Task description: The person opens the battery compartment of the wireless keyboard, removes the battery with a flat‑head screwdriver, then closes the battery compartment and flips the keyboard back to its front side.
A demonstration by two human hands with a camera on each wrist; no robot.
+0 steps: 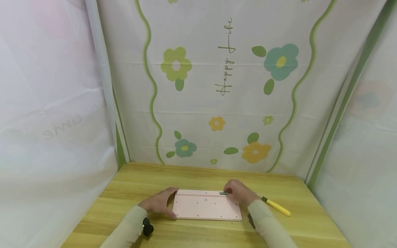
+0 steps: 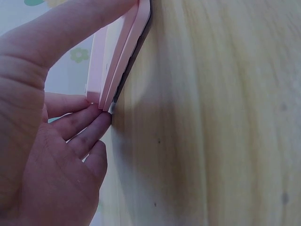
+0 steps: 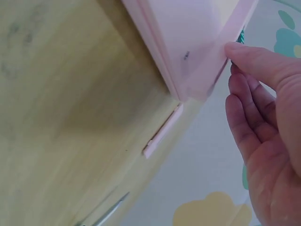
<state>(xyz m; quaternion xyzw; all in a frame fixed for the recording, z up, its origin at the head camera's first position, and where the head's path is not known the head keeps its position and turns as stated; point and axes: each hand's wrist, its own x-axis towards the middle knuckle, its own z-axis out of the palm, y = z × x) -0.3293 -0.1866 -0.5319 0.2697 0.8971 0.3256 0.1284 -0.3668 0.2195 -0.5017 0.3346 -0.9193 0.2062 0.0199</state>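
Note:
A pink keyboard (image 1: 206, 208) lies on the wooden table with its screw-dotted underside up and a raised ridge along its far edge. My left hand (image 1: 159, 204) grips its left end, thumb at the near corner and fingers at the far one. In the left wrist view, those fingertips (image 2: 96, 115) meet the keyboard's layered edge (image 2: 115, 70). At the right part of the ridge, my right hand (image 1: 240, 193) pinches a small green battery (image 1: 223, 193). Most of the battery (image 3: 241, 36) is hidden behind the thumb in the right wrist view.
Right of the keyboard lies a screwdriver with a yellow handle (image 1: 278, 208). A narrow pink cover strip (image 3: 162, 132) rests on the table beyond the keyboard's right end. Flower-printed white curtains (image 1: 198, 103) enclose the table (image 1: 192, 237) at the back and both sides.

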